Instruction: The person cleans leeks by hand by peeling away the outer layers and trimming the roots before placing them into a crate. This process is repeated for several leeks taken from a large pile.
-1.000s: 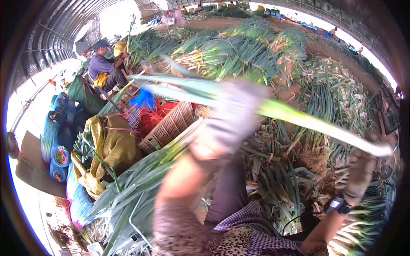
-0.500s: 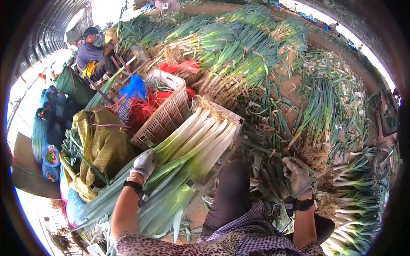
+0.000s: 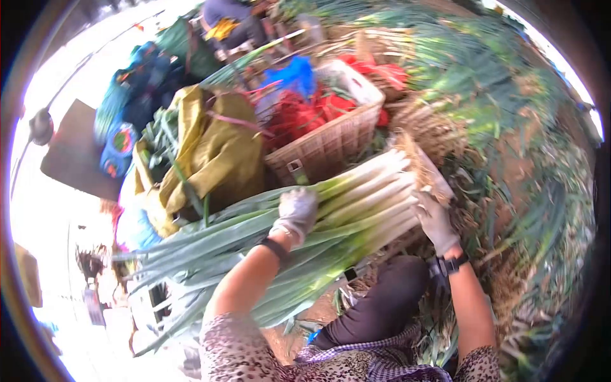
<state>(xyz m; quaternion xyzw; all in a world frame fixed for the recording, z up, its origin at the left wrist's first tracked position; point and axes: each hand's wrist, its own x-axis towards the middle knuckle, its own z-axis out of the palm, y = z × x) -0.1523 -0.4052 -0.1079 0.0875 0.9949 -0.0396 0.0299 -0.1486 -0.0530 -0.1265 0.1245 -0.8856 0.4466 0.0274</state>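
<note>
A row of long leeks (image 3: 356,207) lies across a low stand in front of me, white root ends at the right and green leaves trailing left. My left hand (image 3: 297,213), in a pale glove, is closed on the leeks where white turns to green, near the far side. At the root end, my gloved right hand (image 3: 436,219) touches the near edge of the white stalks with its fingers partly bent; whether it grips any is unclear. Some blur softens the picture.
Behind the leeks stands a plastic crate (image 3: 324,143) with red and blue netting. Left of it is an olive sack (image 3: 223,159). More leeks (image 3: 471,76) cover the ground at the back right. A seated person (image 3: 235,28) is at the top.
My right hand has moved from the right over to the root end of the leeks. The view has turned, so the crate, sack and leeks appear shifted. My left hand remains on the leeks.
</note>
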